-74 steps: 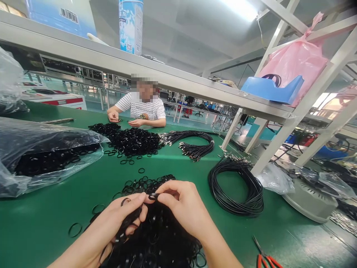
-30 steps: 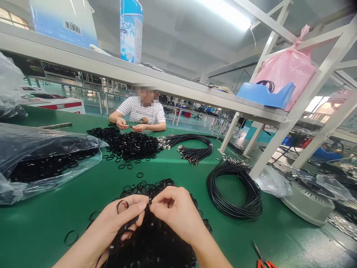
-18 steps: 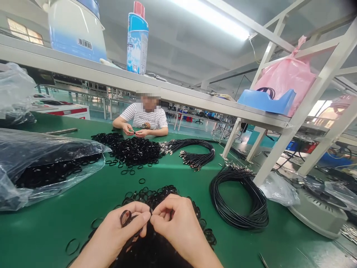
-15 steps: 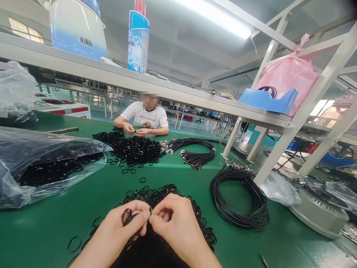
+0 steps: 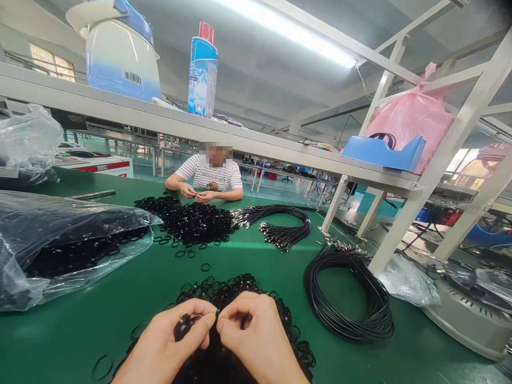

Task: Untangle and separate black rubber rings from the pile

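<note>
Pinching one black band (image 5: 217, 313) thumb-to-forefinger, the left hand (image 5: 172, 336) and right hand (image 5: 258, 333) nearly touch above the dark heap (image 5: 244, 282), more loops (image 5: 183, 327) bunched in the left

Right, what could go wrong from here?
The small black band pinched between the left hand and right hand could slip into the heap of thin black rings below. The loose black loops bunched in the left hand might drop. The clear plastic bag, lying with black rings inside, could spill some if bumped.
</note>
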### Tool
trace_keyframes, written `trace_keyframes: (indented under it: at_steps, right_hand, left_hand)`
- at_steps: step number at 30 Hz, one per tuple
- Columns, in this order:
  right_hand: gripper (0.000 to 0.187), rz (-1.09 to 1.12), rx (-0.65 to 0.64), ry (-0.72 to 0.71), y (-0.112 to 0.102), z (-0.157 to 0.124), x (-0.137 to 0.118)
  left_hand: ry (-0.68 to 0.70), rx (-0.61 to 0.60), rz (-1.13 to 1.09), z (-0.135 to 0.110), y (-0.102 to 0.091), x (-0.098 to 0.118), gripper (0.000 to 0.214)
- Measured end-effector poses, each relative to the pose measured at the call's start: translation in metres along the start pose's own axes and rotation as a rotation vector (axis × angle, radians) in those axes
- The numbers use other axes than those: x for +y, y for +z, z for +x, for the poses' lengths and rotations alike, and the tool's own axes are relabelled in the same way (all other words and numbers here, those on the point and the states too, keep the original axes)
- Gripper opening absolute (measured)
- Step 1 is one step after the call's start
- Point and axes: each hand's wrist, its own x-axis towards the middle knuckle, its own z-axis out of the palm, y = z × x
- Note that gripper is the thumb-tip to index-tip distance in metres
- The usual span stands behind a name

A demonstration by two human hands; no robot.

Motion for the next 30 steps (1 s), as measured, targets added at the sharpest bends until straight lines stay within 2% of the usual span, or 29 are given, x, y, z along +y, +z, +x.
trace_keyframes:
  at_steps: [3, 10, 22, 25, 30]
  right_hand:
    - [0.016, -0.017, 0.011, 0.014, 0.002, 0.0, 0.001]
    - [0.017, -0.014, 0.033, 0.0, 0.003, -0.001, -0.001]
    - [0.016, -0.073, 0.072, 0.004, 0.005, -0.003, 0.001]
    - [0.014, -0.065, 0.107, 0.022, -0.002, 0.001, 0.004]
    - [0.013, -0.161, 0.091, 0.038, -0.029, 0.011, 0.013]
  left_hand:
    - [0.032, -0.035, 0.055, 0.003, -0.002, -0.006, 0.022]
    - [0.063, -0.022, 0.108, 0.002, -0.002, -0.014, 0.013]
    - [0.045, -0.085, 0.158, 0.0, 0.001, -0.014, 0.017]
    - [0.026, -0.122, 0.155, 0.002, -0.002, -0.016, 0.021]
    - [-0.034, -0.182, 0.063, 0.006, -0.005, -0.019, 0.029]
